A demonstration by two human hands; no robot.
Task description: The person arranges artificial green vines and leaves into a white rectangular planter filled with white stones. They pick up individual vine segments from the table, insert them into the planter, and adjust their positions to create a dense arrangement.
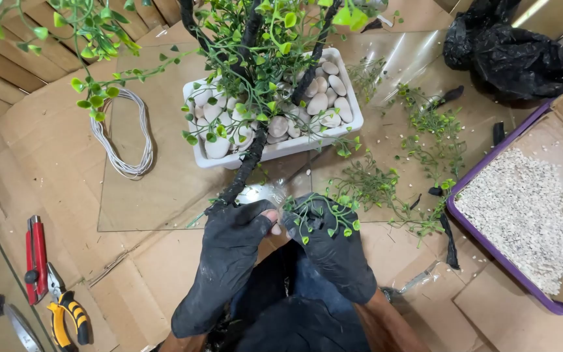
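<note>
Head view, looking straight down past dark trousers to a cardboard-covered floor. Both hands wear black gloves with some fingertips bare. The left hand (229, 251) closes around the lower end of a dark artificial branch (245, 166), thumb pressed near a shiny crumpled bit of clear material that is hard to identify. The right hand (330, 244) is curled around a small leafy green sprig (324, 212); the sprig's leaves cover the fingertips, so the exact pinch cannot be made out. The two hands sit just beside each other, almost touching, directly below the white rectangular planter (353, 120). The planter holds smooth pale pebbles (324, 98) and the dark trunks of an artificial tree, whose green foliage hides much of its left half; the treetop is cut off by the upper frame edge. At right, a purple-edged cardboard box (483, 241) holds fine white gravel (529, 208), its far corner cropped. A black plastic bag (516, 52) lies crumpled above it. Loose green sprigs (425, 143) scatter between planter and box. A coil of white wire (125, 133) lies left of the planter. Red-handled cutters (36, 257) and yellow-black pliers (66, 316) lie at lower left, partly cut off.
</note>
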